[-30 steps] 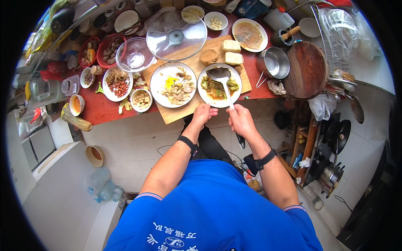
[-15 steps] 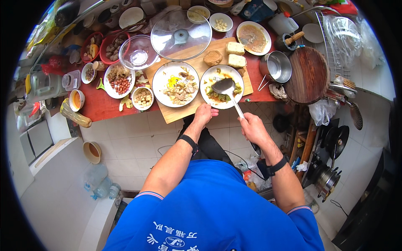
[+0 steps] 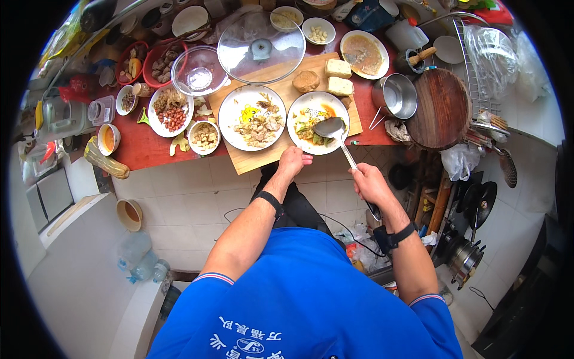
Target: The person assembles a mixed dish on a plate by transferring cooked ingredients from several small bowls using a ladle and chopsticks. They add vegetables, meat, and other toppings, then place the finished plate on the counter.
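right grip: the right hand point(image 3: 369, 184) is clenched around the handle of a metal ladle point(image 3: 335, 133), low on the shaft, away from the bowl.
ladle: its bowl hangs over the near right part of a white plate of greens point(image 3: 317, 113), tilted, handle running down and right to the hand; whether the bowl touches the food cannot be told.
left grip: the left hand point(image 3: 293, 161) rests at the near edge of the wooden cutting board point(image 3: 263, 157), just below the plate of greens; fingers curled loosely, grasping nothing that shows.
wrists: a dark band sits on the left wrist, a dark watch on the right.
cutting board: it lies on the red tabletop point(image 3: 140, 149) and carries the plate of greens on the right and a larger white plate of chopped food point(image 3: 252, 117) on the left, the two plates just beside each other.
far side of board: two pale tofu blocks point(image 3: 339, 76) and a brown round piece point(image 3: 307, 80) sit beyond the plates.
glass lid: a big clear lid point(image 3: 261, 46) rests over the board's far edge.
left of board: a small bowl of diced bits point(image 3: 205, 136), a plate of peanuts point(image 3: 170, 111) and a clear glass bowl point(image 3: 199, 70).
right of board: a steel pot point(image 3: 396, 96), then a round dark wooden board point(image 3: 441, 107).
far right: a shallow dish of brown sauce point(image 3: 363, 54).
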A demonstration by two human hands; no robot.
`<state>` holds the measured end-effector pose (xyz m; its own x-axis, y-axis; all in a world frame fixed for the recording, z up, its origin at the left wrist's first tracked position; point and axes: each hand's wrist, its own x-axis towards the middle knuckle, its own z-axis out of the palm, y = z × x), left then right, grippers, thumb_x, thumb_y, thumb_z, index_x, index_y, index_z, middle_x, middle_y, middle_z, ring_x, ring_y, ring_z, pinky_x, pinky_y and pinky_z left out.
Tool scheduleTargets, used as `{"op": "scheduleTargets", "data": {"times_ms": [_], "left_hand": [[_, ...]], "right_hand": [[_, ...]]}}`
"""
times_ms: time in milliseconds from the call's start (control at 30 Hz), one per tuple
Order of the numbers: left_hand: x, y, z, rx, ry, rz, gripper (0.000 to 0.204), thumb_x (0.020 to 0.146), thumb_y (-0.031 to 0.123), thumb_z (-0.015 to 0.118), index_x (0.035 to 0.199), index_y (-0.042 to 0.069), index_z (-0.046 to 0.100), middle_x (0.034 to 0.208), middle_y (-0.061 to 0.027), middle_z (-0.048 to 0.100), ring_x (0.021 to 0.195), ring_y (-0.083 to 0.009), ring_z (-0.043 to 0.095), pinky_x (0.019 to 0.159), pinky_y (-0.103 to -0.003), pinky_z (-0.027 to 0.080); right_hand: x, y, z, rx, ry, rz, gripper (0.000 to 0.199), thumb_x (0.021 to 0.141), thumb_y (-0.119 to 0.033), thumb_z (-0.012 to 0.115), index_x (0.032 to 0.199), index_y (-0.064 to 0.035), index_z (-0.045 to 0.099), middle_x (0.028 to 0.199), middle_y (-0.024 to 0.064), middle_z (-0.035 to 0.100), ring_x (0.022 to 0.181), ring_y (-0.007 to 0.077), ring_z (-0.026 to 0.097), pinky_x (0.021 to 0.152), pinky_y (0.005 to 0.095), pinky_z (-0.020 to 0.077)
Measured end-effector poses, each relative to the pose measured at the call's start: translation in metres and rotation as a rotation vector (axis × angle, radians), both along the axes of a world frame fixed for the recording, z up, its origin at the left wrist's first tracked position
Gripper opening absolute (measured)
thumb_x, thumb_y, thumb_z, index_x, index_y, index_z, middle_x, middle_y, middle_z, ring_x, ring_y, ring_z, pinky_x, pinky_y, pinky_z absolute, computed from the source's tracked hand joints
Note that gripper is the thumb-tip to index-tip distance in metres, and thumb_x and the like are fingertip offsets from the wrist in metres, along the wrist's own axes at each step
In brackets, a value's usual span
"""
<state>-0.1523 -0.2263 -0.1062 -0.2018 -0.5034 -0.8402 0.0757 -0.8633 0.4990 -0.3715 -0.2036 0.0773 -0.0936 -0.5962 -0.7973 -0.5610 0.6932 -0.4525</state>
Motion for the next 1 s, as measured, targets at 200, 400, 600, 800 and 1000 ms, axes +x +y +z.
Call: {"op": "scheduleTargets", "data": {"times_ms": [200, 400, 600, 800, 1000], "left_hand": [[0.004, 0.000, 0.005, -0.006, -0.010, -0.021, 0.035, 0.115, 0.024, 0.040, 0.113, -0.007, 0.056, 0.102, -0.0227, 0.077, 0.084, -0.0243, 0.078, 0.079, -0.034, 0.063], [0.007, -0.002, 0.010, 0.005, -0.049, -0.052, 0.035, 0.115, 0.024, 0.041, 0.117, -0.007, 0.058, 0.103, -0.0211, 0.078, 0.083, -0.0217, 0.078, 0.079, -0.033, 0.062], [0.006, -0.001, 0.006, 0.009, -0.042, -0.047, 0.035, 0.114, 0.024, 0.041, 0.117, -0.007, 0.058, 0.103, -0.0211, 0.078, 0.082, -0.0214, 0.078, 0.079, -0.033, 0.062], [0.013, -0.001, 0.004, 0.010, -0.036, -0.055, 0.035, 0.114, 0.025, 0.041, 0.119, -0.006, 0.058, 0.103, -0.0195, 0.078, 0.083, -0.0208, 0.077, 0.078, -0.033, 0.060], [0.052, 0.015, 0.028, 0.046, 0.016, -0.161, 0.042, 0.114, 0.033, 0.043, 0.134, -0.001, 0.059, 0.114, -0.0127, 0.078, 0.093, -0.0140, 0.075, 0.066, -0.022, 0.050]], "right_hand": [[0.022, -0.007, 0.010, -0.132, -0.036, 0.075, 0.030, 0.105, -0.024, 0.057, 0.095, 0.0028, 0.065, 0.067, 0.0153, 0.066, 0.063, 0.0262, 0.069, 0.062, 0.0419, 0.0539], [0.028, -0.014, -0.008, -0.186, 0.103, 0.283, 0.024, 0.102, -0.022, 0.059, 0.100, 0.0003, 0.067, 0.090, 0.0262, 0.071, 0.092, 0.0474, 0.069, 0.081, 0.0532, 0.0544], [-0.004, -0.004, 0.008, -0.166, 0.165, 0.345, 0.023, 0.099, -0.021, 0.062, 0.104, 0.0000, 0.069, 0.092, 0.0263, 0.071, 0.095, 0.0470, 0.069, 0.082, 0.0527, 0.0545], [-0.008, 0.019, 0.001, 0.054, -0.118, -0.240, 0.024, 0.108, -0.021, 0.055, 0.112, -0.0009, 0.068, 0.066, 0.0079, 0.063, 0.052, 0.0185, 0.060, 0.051, 0.0336, 0.0472], [0.010, 0.040, -0.017, 0.062, -0.293, -0.420, 0.024, 0.110, -0.020, 0.052, 0.118, -0.0024, 0.066, 0.063, 0.0005, 0.055, 0.047, 0.0100, 0.049, 0.045, 0.0280, 0.0385]]}}
